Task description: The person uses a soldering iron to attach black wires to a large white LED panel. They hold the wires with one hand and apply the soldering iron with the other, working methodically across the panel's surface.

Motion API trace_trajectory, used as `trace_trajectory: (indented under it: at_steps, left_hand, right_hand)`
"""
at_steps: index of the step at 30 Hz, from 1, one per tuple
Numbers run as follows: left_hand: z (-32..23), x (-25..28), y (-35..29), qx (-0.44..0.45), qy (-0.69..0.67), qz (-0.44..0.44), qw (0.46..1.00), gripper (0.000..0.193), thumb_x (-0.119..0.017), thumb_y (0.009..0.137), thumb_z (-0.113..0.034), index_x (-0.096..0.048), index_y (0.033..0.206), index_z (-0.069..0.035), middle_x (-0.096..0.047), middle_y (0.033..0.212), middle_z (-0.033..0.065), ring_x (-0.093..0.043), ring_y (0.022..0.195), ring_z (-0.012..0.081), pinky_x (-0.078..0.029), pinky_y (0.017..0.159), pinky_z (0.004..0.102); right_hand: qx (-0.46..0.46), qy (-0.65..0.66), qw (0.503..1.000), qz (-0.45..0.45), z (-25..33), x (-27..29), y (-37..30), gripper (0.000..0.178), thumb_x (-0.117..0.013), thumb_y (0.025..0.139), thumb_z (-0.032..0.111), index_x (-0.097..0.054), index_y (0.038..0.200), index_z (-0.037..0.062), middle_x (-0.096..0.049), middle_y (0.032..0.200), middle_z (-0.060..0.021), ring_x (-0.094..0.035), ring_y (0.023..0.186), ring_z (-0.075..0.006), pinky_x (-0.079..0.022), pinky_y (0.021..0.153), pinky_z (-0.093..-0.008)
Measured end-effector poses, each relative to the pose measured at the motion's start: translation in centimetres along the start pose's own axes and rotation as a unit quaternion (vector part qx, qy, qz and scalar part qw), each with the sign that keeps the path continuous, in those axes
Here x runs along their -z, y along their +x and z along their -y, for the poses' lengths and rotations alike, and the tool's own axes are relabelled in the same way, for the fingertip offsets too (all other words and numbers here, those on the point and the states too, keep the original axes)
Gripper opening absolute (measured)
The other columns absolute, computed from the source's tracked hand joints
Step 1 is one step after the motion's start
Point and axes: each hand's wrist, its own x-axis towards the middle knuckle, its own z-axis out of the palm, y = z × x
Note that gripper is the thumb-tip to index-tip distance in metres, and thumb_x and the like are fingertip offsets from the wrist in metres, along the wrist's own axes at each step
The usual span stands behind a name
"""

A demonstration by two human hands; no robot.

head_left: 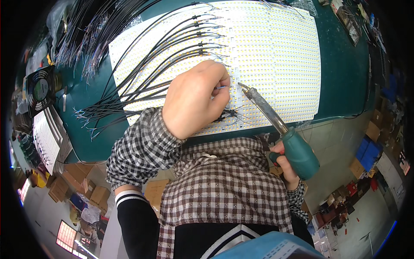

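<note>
There are two hands here, one soldering iron (299, 151) with a green handle, and one big white board (297, 69) with rows of little yellow dots, too many to count. The right hand (288, 167) is wrapped around the iron's handle. The left hand (194, 97) is curled up, with its thumb and finger pinched together on one thin wire (221, 87). The board lies flat on one green table (345, 82). The left hand is over the lower part of the board, and the right hand is off its near edge, to the right. The iron leans up and to the left, so its tip is just beside the left fingers; I cannot tell if it touches the board. Lots of black cables (151, 52) cross the board's left side, too many and too tangled to count. One black fan (42, 88) stands at the table's left side.
</note>
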Motion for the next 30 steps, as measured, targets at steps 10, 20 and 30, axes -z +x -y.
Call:
trace_trajectory:
  at_steps: [10, 20, 30]
  left_hand:
    - [-0.6, 1.0, -1.0, -0.005, 0.024, 0.02, 1.0, 0.009, -0.072, 0.087, -0.005, -0.066, 0.093, -0.004, -0.064, 0.09, 0.0113, -0.066, 0.077, 0.0293, -0.053, 0.065, 0.0373]
    - [0.5, 3.5, -2.9, -0.216, 0.164, -0.11, 0.956, 0.014, -0.074, 0.085, -0.003, -0.066, 0.096, -0.005, -0.065, 0.095, 0.0083, -0.066, 0.081, 0.0284, -0.052, 0.066, 0.0395]
    - [-2.5, 1.8, -6.7, -0.001, 0.158, 0.06, 0.986, 0.021, -0.083, 0.085, -0.012, -0.068, 0.101, -0.008, -0.068, 0.083, 0.0092, -0.065, 0.067, 0.0274, -0.051, 0.059, 0.0387]
  right_hand:
    - [-0.025, 0.02, 0.999, -0.002, -0.7, 0.3, -0.7, 0.047, -0.089, 0.082, 0.022, -0.071, 0.115, -0.0049, -0.077, 0.092, -0.0088, -0.074, 0.084, -0.0209, -0.058, 0.08, -0.0339]
    - [-0.009, 0.085, 0.996, -0.033, -0.5, 0.1, 0.4, 0.043, -0.088, 0.085, 0.023, -0.071, 0.112, -0.0056, -0.075, 0.094, -0.0112, -0.072, 0.083, -0.0209, -0.058, 0.075, -0.0326]
    - [-0.026, 0.078, 0.996, -0.038, -0.5, -0.1, 0.0, 0.04, -0.075, 0.093, 0.031, -0.067, 0.108, -0.0043, -0.069, 0.095, -0.0128, -0.068, 0.086, -0.0231, -0.054, 0.088, -0.0385]
